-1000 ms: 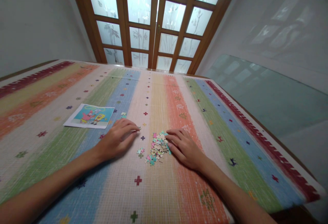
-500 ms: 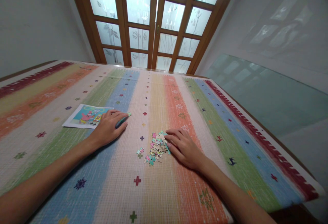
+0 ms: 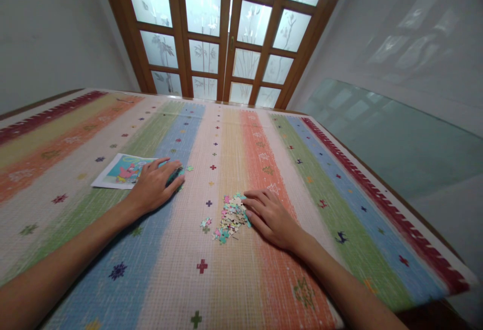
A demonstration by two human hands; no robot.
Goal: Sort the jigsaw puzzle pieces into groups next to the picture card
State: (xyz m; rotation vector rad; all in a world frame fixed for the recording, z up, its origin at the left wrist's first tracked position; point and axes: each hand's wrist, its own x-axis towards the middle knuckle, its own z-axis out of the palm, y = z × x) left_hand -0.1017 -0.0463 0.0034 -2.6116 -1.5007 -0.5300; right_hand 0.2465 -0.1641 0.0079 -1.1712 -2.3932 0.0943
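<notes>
A heap of small, pastel jigsaw pieces (image 3: pixel 229 216) lies on the striped tablecloth (image 3: pixel 234 139). My right hand (image 3: pixel 268 216) rests flat beside the heap's right edge, fingers stretched out and touching the pieces. My left hand (image 3: pixel 155 184) lies flat, fingers apart, over the right end of a cartoon reference picture (image 3: pixel 119 171). A couple of loose pieces (image 3: pixel 187 169) sit just past its fingertips; whether any lie under the palm is hidden.
The table's far edge meets a wooden-framed door with frosted glass panes (image 3: pixel 226 33). A glass-topped surface (image 3: pixel 392 134) stands off the table's right edge. Two stray pieces (image 3: pixel 206 224) lie left of the heap.
My left hand has slid away from the heap, to the left and farther back, onto the picture's right end. My right hand has stayed beside the heap.
</notes>
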